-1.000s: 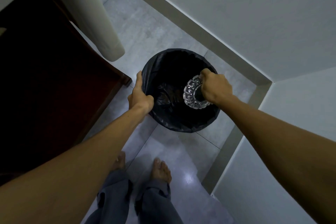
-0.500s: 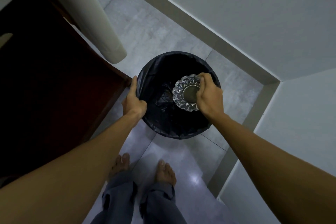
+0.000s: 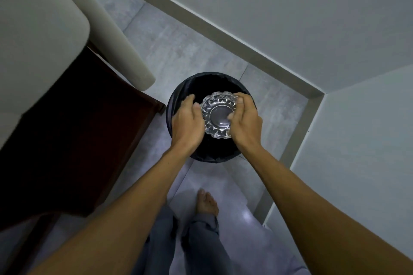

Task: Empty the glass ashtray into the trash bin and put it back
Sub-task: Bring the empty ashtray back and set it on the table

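Note:
The cut-glass ashtray [image 3: 218, 115] is held upright, bowl facing up, above the round trash bin [image 3: 181, 94] lined with a black bag. My right hand [image 3: 244, 124] grips its right rim, thumb over the edge. My left hand [image 3: 188, 124] is against its left side with the fingers touching the glass. The bowl looks bare inside. Both hands and the ashtray hide most of the bin's opening.
The bin stands on grey floor tiles in a corner of two white walls with a beige skirting [image 3: 257, 51]. A dark wooden table [image 3: 73, 136] and a cream chair edge [image 3: 111, 29] are at the left. My bare foot [image 3: 206, 204] is just below the bin.
The ashtray turned from tilted on its side to bowl-up and rose above the bin. My left hand left the bin's rim and came to the ashtray's left side.

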The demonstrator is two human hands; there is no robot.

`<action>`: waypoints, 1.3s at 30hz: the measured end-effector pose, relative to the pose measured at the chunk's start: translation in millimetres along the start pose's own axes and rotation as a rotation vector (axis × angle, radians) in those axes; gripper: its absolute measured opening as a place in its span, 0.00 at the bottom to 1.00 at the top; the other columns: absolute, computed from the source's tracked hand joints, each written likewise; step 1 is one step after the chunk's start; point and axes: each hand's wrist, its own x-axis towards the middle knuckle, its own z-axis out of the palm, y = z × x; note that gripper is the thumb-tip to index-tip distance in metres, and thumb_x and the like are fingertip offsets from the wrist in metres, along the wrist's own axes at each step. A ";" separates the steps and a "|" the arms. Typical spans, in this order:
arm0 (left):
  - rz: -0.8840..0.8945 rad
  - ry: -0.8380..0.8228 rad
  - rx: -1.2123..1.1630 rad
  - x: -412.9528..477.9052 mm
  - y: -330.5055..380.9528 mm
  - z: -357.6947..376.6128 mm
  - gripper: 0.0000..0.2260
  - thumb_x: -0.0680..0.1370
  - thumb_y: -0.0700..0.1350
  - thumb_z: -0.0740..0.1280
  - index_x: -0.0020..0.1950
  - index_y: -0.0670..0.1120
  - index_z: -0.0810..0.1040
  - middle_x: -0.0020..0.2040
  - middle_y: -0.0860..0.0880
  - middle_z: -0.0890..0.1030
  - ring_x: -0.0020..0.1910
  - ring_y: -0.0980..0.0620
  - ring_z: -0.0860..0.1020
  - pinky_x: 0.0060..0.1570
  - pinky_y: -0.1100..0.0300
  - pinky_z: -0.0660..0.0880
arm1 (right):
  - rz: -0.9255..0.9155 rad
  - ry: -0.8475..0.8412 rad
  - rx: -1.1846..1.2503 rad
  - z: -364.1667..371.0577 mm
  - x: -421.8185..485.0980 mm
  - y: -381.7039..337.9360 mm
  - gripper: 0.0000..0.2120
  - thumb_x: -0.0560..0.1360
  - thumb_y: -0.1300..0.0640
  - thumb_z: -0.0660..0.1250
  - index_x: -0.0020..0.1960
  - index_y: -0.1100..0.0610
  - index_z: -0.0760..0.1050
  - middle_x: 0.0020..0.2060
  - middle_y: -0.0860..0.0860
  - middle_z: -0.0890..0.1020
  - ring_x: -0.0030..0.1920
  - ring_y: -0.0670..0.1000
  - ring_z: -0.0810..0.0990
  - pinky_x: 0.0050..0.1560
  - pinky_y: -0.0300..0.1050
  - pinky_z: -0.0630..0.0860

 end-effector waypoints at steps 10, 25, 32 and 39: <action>-0.030 -0.006 -0.181 -112.2 116.1 -78.7 0.19 0.85 0.47 0.54 0.76 0.48 0.69 0.71 0.51 0.75 0.71 0.52 0.72 0.66 0.65 0.66 | 0.146 0.119 0.137 -89.6 -83.9 -125.7 0.16 0.85 0.50 0.50 0.63 0.50 0.74 0.44 0.44 0.82 0.45 0.45 0.80 0.40 0.32 0.69; -0.074 0.152 -0.329 -261.4 246.5 -242.2 0.13 0.80 0.43 0.58 0.57 0.47 0.80 0.53 0.51 0.84 0.53 0.48 0.81 0.52 0.59 0.74 | 0.062 0.033 0.230 -180.2 -203.6 -327.0 0.15 0.84 0.55 0.51 0.63 0.56 0.74 0.56 0.52 0.81 0.55 0.53 0.79 0.52 0.40 0.69; -0.189 0.399 -0.562 -263.3 186.7 -291.4 0.25 0.71 0.53 0.57 0.65 0.48 0.77 0.63 0.51 0.82 0.62 0.48 0.80 0.66 0.48 0.74 | -0.208 -0.214 0.160 -156.6 -253.6 -389.1 0.19 0.85 0.57 0.51 0.73 0.56 0.69 0.69 0.53 0.75 0.69 0.52 0.73 0.64 0.37 0.65; -0.298 0.637 -0.646 -312.1 174.8 -385.6 0.16 0.80 0.44 0.55 0.63 0.47 0.76 0.64 0.47 0.81 0.60 0.45 0.79 0.60 0.52 0.75 | -0.412 -0.502 0.067 -89.8 -301.8 -449.1 0.21 0.84 0.59 0.51 0.75 0.54 0.68 0.71 0.50 0.74 0.71 0.50 0.72 0.64 0.32 0.62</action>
